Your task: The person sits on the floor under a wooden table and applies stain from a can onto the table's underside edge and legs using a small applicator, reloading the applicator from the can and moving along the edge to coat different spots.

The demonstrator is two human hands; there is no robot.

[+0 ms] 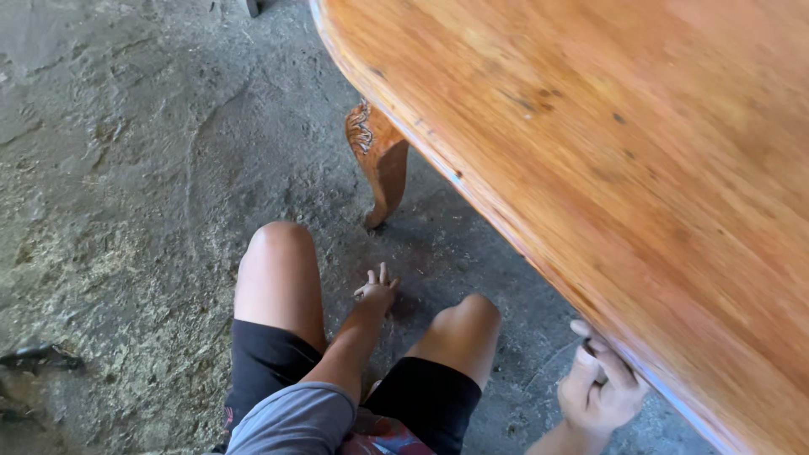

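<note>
While the right hand (600, 389) is curling its fingers (619, 368) up against the near edge of the table (607, 160), its grip is closing on that rim, with the thumb side hidden beneath the wood so that how tightly it is clamping cannot be told. That table is filling the upper right of the head view: a broad slab of glossy orange-brown wood with a rounded corner, streaky grain, a few small dark specks and a thin pale line running along its edge. Below its rounded corner, one carved cabriole leg (379, 160) is showing, curving down to a narrow foot on the floor (126, 168). The left hand (377, 291) is reaching down between the knees, short of that carved leg, with its fingers spreading apart and holding nothing, near or on the floor. Two bare knees (278, 253) are bending out from black shorts (265, 358) on the near side of the leg, and a grey sleeve (291, 421) is covering the left upper arm. Rough grey concrete is lying all around the leg, with one dark scrap (38, 355) well off to the left. Counted: one table, one visible leg, two hands.
</note>
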